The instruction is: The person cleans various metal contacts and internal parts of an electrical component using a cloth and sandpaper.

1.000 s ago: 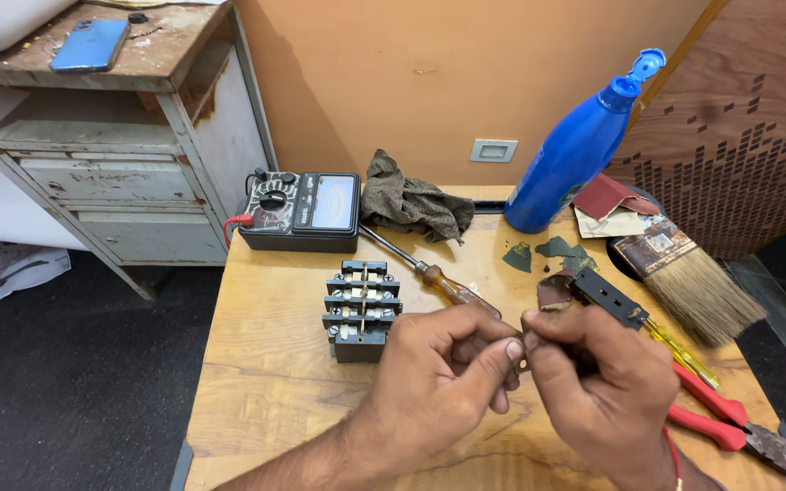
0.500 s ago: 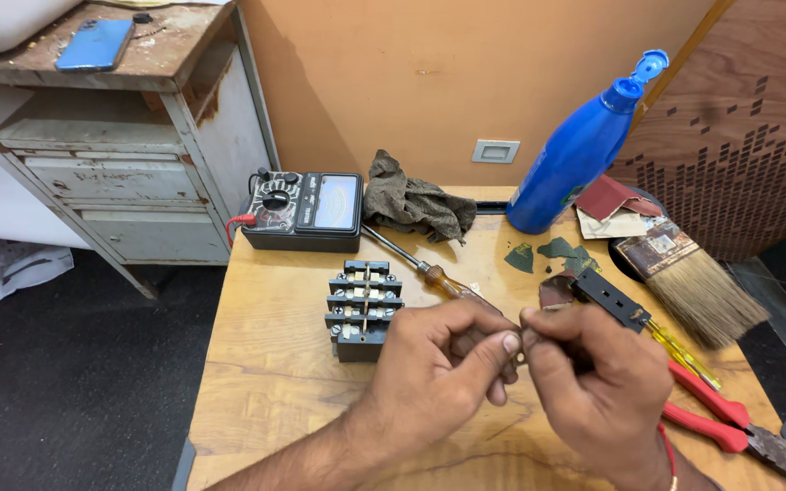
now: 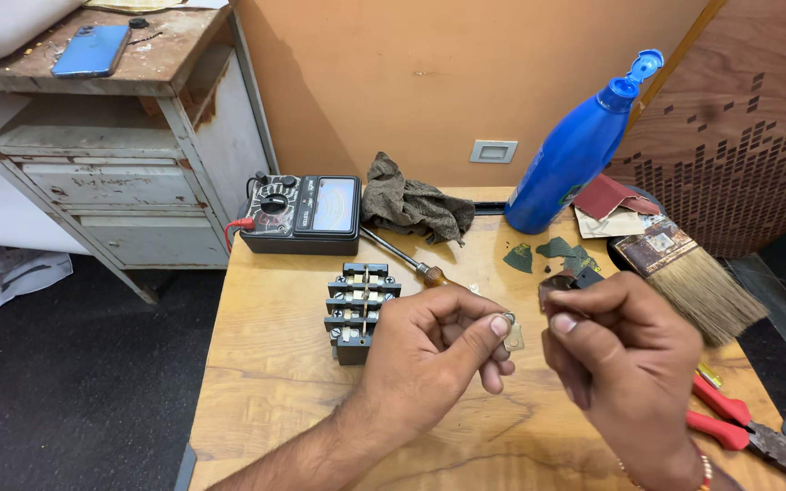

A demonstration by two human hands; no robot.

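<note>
A small metal contact piece (image 3: 513,337) sits pinched in the left hand (image 3: 434,350), above the tabletop (image 3: 266,364). At three o'clock, the right hand (image 3: 625,359) curls narrow, apparently empty. At ten o'clock stands a black terminal block (image 3: 358,309).

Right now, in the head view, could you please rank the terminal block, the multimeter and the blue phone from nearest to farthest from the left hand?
From the left hand:
1. Terminal block, just left of it on the table.
2. Multimeter, at the table's far edge.
3. Blue phone, on the cabinet, far left.
</note>
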